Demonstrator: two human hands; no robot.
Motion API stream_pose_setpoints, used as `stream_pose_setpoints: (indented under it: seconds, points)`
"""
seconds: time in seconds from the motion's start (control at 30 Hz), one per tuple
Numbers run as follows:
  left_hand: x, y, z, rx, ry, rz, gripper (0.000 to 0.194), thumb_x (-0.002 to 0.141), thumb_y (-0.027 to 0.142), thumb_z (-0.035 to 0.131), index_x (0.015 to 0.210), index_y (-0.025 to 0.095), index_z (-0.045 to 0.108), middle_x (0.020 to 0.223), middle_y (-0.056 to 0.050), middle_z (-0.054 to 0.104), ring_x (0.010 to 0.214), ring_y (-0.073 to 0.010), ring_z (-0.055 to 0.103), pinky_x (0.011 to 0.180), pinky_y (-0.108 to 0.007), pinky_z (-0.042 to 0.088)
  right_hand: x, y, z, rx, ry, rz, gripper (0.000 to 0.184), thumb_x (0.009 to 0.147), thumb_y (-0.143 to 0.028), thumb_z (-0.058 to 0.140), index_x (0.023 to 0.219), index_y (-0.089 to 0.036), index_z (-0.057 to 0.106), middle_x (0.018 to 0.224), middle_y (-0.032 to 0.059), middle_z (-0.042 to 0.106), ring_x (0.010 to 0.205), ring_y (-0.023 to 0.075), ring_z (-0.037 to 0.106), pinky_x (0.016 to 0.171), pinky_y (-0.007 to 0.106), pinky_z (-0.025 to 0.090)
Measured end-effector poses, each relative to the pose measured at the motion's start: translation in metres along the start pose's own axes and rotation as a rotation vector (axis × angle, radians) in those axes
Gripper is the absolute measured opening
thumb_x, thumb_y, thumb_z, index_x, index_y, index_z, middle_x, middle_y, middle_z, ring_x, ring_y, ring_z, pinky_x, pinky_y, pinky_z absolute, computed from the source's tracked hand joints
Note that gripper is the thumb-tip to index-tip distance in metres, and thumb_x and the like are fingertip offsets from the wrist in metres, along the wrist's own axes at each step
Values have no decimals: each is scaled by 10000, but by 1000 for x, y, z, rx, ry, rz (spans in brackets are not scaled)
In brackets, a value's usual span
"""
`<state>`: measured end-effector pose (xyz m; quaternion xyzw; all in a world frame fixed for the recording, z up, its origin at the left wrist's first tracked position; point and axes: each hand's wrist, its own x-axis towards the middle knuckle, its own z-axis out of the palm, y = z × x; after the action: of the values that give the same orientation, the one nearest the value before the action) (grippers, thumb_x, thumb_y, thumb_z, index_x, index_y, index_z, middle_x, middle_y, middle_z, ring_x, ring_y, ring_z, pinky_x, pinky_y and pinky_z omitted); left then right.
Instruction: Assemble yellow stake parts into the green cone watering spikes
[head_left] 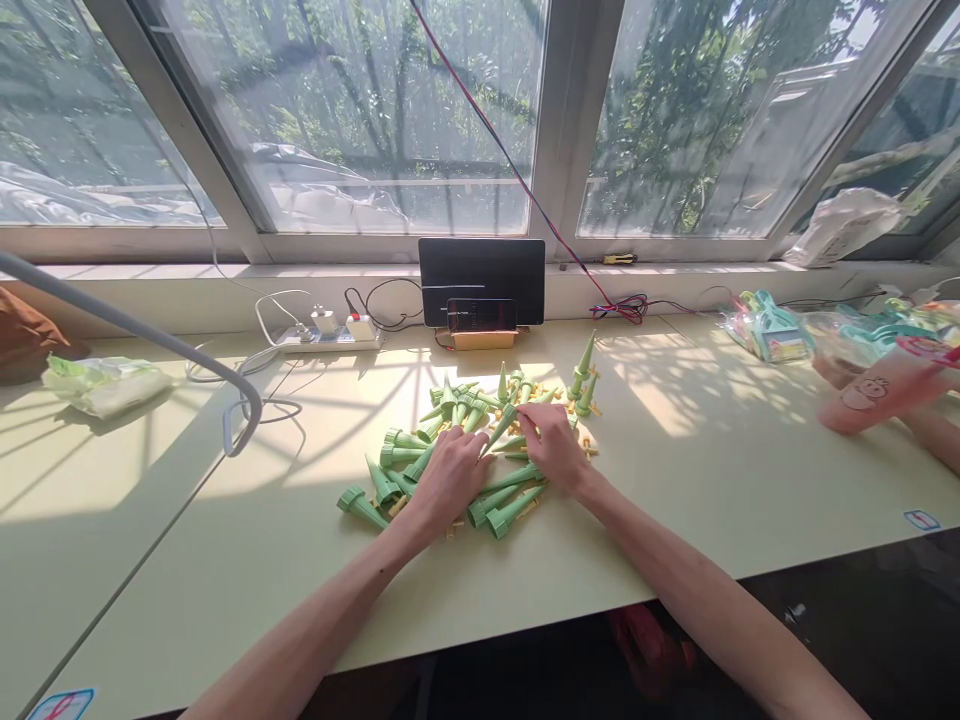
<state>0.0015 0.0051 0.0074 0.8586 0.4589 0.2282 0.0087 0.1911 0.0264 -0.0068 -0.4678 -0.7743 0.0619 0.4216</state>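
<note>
Both of my hands meet over a pile of green plastic watering spikes (516, 505) with small yellow valve pieces among them. A single green watering spike (499, 428) is held tilted between them. My left hand (454, 468) is closed at its pointed lower end. At the wider upper end, my right hand (553, 445) pinches with thumb and fingers, which partly hide what is there. Two spikes (583, 368) stand upright with yellow pieces just beyond my right hand. Other spikes (361, 507) lie on their sides left of my left hand.
A dark tablet (482, 280) and a phone (481, 315) lean on a stand behind the pile. A power strip (330, 338) with cables lies back left, near a grey curved tube (244, 385). On the right, another person's hand is near a pink cup (874, 390) and bagged items (772, 325).
</note>
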Motion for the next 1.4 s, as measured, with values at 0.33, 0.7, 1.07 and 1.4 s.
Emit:
stream_pose_setpoints:
  seconds: [0.33, 0.7, 1.07, 1.4]
  points:
    - [-1, -4, 6, -4, 68, -70, 142, 875, 115, 540, 971, 170, 629, 719, -61, 566, 740, -229, 536, 670, -340, 463, 1, -3, -1, 9, -63, -59, 250, 973, -132, 415, 1111, -187, 616, 933, 64, 688, 908, 222, 601, 884, 384, 379]
    - [-1, -2, 4, 30, 119, -39, 155, 864, 125, 507, 956, 184, 617, 629, -22, 495, 648, -210, 510, 667, -354, 470, -1, -1, 1, 0, -145, -68, 336, 944, -105, 430, 1236, -213, 557, 1003, 66, 696, 949, 228, 601, 929, 404, 362]
    - [2, -3, -2, -168, 220, -94, 130, 914, 192, 489, 947, 180, 614, 741, -33, 645, 734, -191, 573, 723, -333, 469, -2, -7, -1, -12, -89, -100, 172, 929, -126, 510, 1048, -184, 620, 934, 67, 696, 897, 217, 603, 905, 388, 382]
    - [8, 3, -17, -672, 486, -427, 236, 943, 370, 483, 882, 177, 603, 743, -21, 654, 708, -150, 625, 647, -258, 487, -6, -25, 13, -23, -286, -332, 99, 932, -240, 590, 875, -199, 660, 760, 30, 652, 766, 174, 533, 774, 315, 395]
